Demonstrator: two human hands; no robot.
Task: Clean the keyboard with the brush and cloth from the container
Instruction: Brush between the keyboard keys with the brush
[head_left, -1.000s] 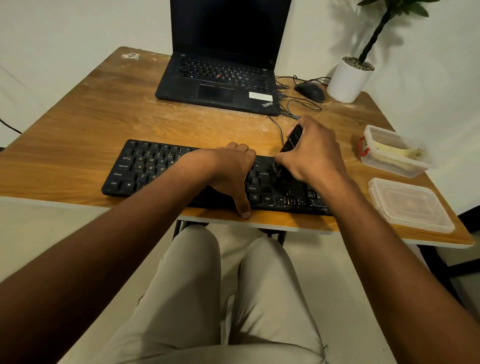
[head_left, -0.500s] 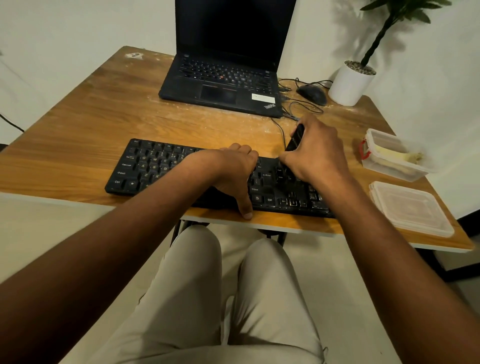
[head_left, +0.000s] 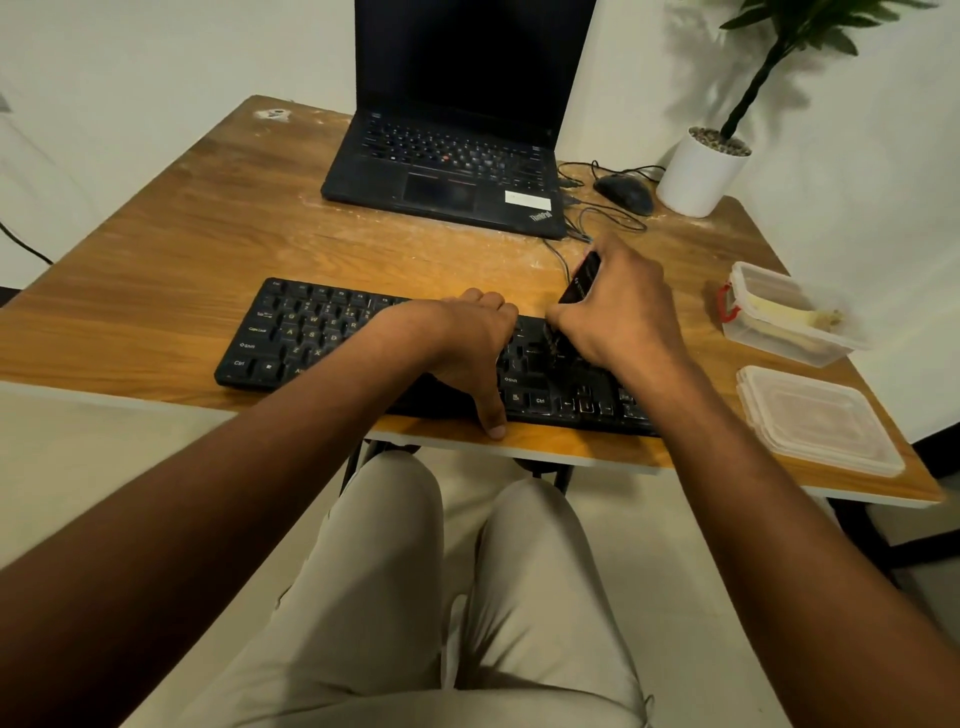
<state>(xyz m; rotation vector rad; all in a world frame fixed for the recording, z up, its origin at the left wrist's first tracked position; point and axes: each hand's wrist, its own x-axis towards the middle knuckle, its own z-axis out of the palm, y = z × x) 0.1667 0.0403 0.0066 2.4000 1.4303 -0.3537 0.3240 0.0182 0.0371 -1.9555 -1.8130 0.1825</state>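
Barely anything differs from half a second ago: the left hand (head_left: 467, 345) lies as before across the middle of the keyboard (head_left: 306, 332), fingers curled over its far edge and thumb hooked down over the near edge, pinning it to the surface (head_left: 156, 270). Just beside it, the right hand (head_left: 623, 312) is wrapped round the black brush (head_left: 579, 283) as it was, handle tilted away from the person, bristle end down among the keys right of centre; it has crept only a little along the rows. I judge the brushing to be under way on the right-hand part of the board, with the left-hand keys and the wiping yet to do.

To the right, well apart from the keyboard, the clear lid (head_left: 815, 421) lies near the surface's edge, and beyond it the open container (head_left: 779, 322) holds something pale yellow, probably the cloth. Farther back stand the laptop (head_left: 447, 176), a mouse (head_left: 626, 193) with loose cables trailing toward the brush hand, and a white plant pot (head_left: 698, 174). Those cables lie close enough to snag a long stroke
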